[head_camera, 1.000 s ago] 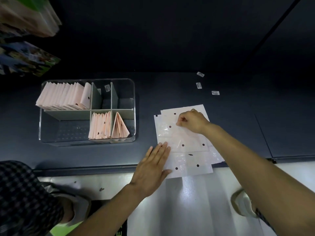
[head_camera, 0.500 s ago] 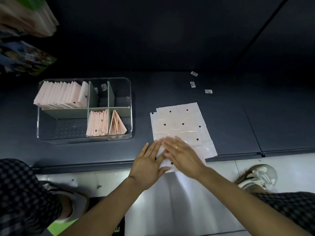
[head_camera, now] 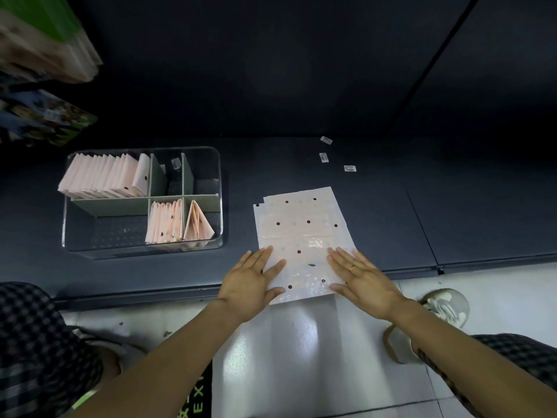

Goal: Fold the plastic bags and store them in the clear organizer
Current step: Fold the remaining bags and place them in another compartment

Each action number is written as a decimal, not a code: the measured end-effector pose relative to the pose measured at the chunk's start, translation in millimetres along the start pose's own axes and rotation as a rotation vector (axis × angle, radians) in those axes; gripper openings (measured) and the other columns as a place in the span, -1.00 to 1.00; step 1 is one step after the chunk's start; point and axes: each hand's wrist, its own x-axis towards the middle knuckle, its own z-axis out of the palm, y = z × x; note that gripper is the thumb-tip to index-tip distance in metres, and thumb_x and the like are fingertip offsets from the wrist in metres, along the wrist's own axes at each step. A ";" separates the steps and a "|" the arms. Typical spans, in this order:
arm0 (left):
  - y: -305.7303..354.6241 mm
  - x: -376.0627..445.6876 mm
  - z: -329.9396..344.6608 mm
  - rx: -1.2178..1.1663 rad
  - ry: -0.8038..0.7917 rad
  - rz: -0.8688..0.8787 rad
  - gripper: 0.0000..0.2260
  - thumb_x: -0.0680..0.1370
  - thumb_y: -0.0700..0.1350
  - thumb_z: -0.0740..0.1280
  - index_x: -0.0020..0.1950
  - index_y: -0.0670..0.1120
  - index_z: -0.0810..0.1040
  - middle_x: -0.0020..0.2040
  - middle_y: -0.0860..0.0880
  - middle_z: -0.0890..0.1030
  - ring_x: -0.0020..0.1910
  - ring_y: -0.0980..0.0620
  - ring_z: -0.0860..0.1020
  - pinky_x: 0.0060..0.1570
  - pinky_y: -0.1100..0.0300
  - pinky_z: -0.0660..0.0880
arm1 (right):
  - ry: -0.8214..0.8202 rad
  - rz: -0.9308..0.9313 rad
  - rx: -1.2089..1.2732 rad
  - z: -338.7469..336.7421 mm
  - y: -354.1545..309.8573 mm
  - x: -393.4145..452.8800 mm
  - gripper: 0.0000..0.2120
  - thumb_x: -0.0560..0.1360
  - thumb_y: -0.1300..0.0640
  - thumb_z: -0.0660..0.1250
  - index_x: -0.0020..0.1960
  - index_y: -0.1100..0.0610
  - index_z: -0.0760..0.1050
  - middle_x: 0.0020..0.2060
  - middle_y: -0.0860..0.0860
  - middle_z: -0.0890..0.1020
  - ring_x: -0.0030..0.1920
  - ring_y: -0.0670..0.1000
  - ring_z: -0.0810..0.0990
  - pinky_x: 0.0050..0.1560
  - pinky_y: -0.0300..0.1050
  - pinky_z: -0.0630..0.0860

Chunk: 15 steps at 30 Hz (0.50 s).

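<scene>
Pale pink plastic with dark dots, the bags [head_camera: 301, 233] lie flat in a loose stack on the dark shelf [head_camera: 391, 212], the near end hanging slightly over the shelf's front edge. Both hands lie flat on the near part of the stack, fingers straight and spread. The left hand [head_camera: 253, 282] presses the left edge; the right hand [head_camera: 361, 279], with a ring [head_camera: 352, 267] on one finger, presses the right edge. Half a second ago the two hands overlapped at the middle of the near end; now they are apart, one at each side, with dotted plastic bare between them. A second ago the right hand was curled at the far part of the stack and the sheets sat askew; now they lie more squarely.

To the left, well apart from the stack, stands the clear organizer [head_camera: 67, 224], where it was before. Folded bags [head_camera: 102, 176] fill its far left compartment, more [head_camera: 165, 221] stand in a near middle one, and a few [head_camera: 197, 226] lean in the near right one. Its near left compartment holds none.

Three small labels [head_camera: 323, 157] lie on the shelf beyond the stack. A shoe [head_camera: 443, 306] shows on the pale floor [head_camera: 301, 357] at right
</scene>
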 end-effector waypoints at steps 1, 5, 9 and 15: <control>-2.1 1.3 -2.3 -0.022 0.020 0.002 -0.48 0.59 0.25 0.00 0.53 0.15 0.04 0.57 -0.02 -0.04 0.53 0.05 -0.05 0.46 0.15 -0.24 | 0.043 0.010 0.053 -3.2 0.1 2.7 -0.43 0.60 -0.18 -0.05 0.52 0.08 0.08 0.51 -0.10 -0.02 0.52 -0.10 -0.13 0.48 -0.20 -0.29; -3.9 18.5 -14.9 -0.085 0.100 0.022 -0.57 0.55 0.26 0.13 0.37 0.14 0.37 0.40 0.00 0.28 0.45 0.01 0.18 0.45 0.20 -0.08 | 0.207 0.112 0.271 -19.9 2.2 21.3 -0.63 0.57 -0.10 0.19 0.30 0.03 0.48 0.39 -0.13 0.39 0.41 -0.10 0.30 0.38 -0.21 0.26; -2.5 35.1 -19.7 -0.123 0.152 -0.008 -0.57 0.50 0.25 0.23 0.29 0.08 0.41 0.21 0.04 0.40 0.21 -0.01 0.39 0.30 0.23 0.13 | 0.131 0.111 0.319 -26.1 1.4 42.8 -0.49 0.53 -0.15 0.24 0.43 -0.05 0.27 0.42 -0.18 0.30 0.39 -0.11 0.29 0.31 -0.17 0.33; -16.8 41.6 -16.5 -0.075 0.219 0.019 -0.50 0.53 0.20 0.24 0.40 0.01 0.35 0.32 0.03 0.38 0.28 -0.01 0.37 0.29 0.14 0.21 | 0.219 -0.067 0.003 -31.2 5.8 57.4 -0.43 0.50 -0.11 0.31 0.42 0.09 0.33 0.29 -0.02 0.49 0.26 0.01 0.47 0.16 -0.13 0.48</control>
